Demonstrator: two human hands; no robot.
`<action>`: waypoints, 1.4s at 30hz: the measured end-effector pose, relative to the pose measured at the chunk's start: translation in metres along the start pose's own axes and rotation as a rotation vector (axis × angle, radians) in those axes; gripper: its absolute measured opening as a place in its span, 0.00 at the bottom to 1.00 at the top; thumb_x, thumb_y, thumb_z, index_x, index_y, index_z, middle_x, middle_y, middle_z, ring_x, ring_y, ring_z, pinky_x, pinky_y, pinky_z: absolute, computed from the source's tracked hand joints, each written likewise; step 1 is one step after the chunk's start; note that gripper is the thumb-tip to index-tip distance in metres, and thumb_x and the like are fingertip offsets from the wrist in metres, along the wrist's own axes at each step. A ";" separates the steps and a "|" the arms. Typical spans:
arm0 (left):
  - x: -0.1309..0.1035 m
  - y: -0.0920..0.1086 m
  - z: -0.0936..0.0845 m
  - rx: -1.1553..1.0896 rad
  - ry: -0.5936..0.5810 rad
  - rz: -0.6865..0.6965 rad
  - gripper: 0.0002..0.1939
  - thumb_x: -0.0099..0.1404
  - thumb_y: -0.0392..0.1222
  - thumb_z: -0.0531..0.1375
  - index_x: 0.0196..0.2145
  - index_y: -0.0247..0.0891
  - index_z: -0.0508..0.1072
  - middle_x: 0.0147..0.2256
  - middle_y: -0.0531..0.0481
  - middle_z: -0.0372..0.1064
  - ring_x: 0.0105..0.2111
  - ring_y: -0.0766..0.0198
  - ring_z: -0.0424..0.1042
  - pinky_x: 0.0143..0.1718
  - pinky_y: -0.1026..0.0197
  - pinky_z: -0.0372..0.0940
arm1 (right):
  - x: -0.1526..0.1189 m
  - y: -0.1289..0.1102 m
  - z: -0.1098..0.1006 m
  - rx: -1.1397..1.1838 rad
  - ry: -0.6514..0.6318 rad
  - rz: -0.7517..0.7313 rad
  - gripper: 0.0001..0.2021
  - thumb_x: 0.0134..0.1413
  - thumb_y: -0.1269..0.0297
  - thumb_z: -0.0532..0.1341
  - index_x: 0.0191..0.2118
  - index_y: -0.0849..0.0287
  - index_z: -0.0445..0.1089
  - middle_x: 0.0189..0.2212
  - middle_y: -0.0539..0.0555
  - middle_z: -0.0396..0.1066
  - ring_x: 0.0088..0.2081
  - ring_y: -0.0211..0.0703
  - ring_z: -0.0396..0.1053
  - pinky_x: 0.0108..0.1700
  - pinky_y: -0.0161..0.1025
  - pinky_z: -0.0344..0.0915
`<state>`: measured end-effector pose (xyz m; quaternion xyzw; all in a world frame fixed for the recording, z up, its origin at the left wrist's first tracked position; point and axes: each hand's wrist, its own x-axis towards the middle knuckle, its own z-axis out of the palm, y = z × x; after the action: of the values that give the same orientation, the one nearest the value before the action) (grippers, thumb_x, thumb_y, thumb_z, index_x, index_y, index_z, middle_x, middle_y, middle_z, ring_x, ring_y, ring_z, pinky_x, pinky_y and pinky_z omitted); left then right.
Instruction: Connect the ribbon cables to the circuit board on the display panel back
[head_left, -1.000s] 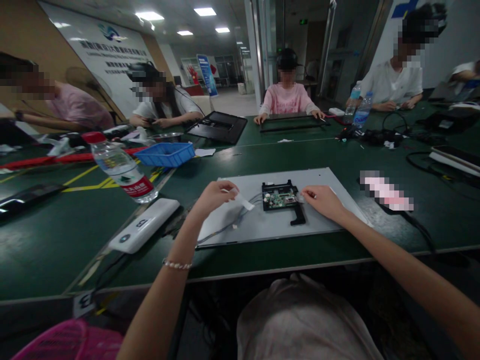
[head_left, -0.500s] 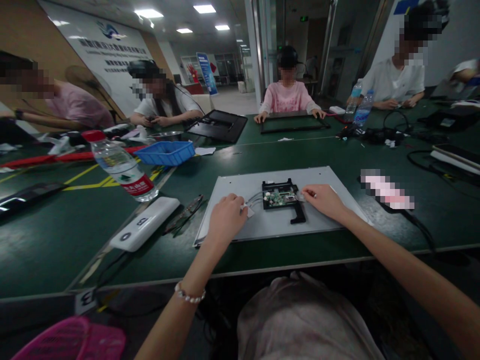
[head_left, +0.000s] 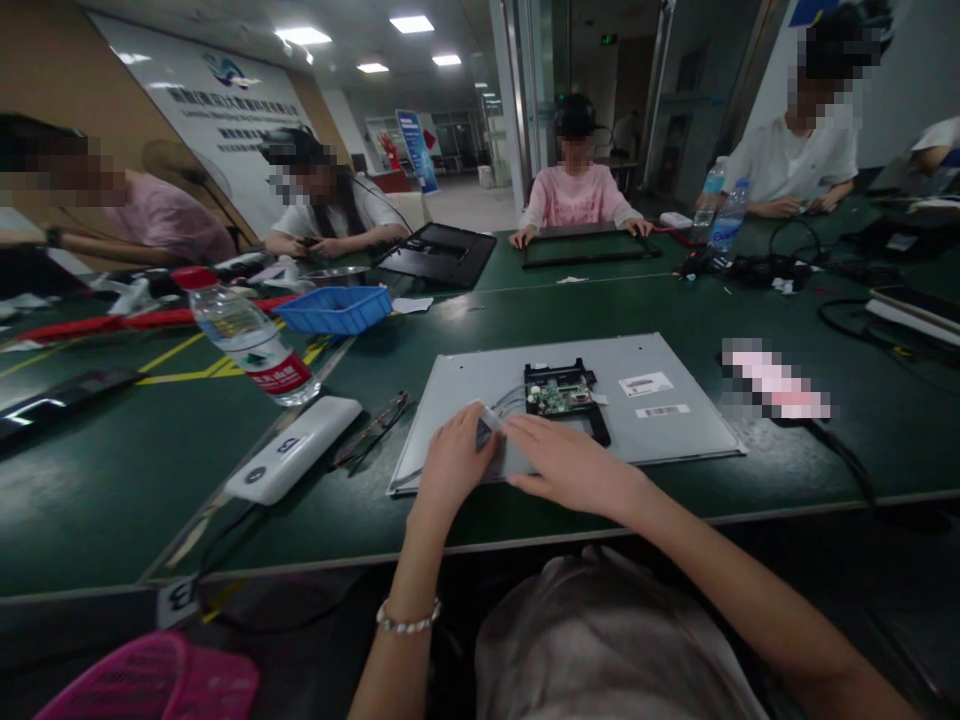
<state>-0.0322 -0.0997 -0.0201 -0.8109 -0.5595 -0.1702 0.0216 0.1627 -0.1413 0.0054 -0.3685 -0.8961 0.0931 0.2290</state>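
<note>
On the table lies a flat light-grey panel (head_left: 697, 435) with two labels on its right half. Near its middle sits a black plastic bracket (head_left: 600, 430) bearing a green circuit board (head_left: 559, 398). Thin grey cables (head_left: 511, 400) run from the board leftward. My left hand (head_left: 454, 455) pinches a small whitish piece (head_left: 489, 418) at the cable ends; whether it is tape or a connector I cannot tell. My right hand (head_left: 574, 465) reaches across the panel's front, fingers stretched and thumb apart, its fingertips at that same piece. It partly hides the bracket.
Left of the panel lie folded glasses (head_left: 371, 430), a white power bank (head_left: 294, 450) and a water bottle (head_left: 255, 340). A blue tray (head_left: 337, 310) stands behind. To the right is a blurred pink object (head_left: 776, 380) with a cable. Several people sit around the table.
My right hand has left the board's right side and moved left to the whitish piece by my left hand, uncovering the panel's labels. The left hand has shifted slightly toward me.
</note>
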 end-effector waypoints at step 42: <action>-0.009 0.002 0.004 0.018 -0.017 0.076 0.21 0.67 0.40 0.47 0.56 0.32 0.61 0.56 0.39 0.60 0.56 0.56 0.60 0.57 0.51 0.57 | 0.002 -0.011 0.045 0.046 0.163 0.135 0.25 0.57 0.64 0.57 0.58 0.65 0.57 0.57 0.65 0.61 0.59 0.51 0.57 0.59 0.51 0.55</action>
<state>-0.0324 -0.1077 -0.0259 -0.8329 -0.5298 -0.1571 0.0306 0.1329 -0.1472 -0.0298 -0.4292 -0.8452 0.0986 0.3028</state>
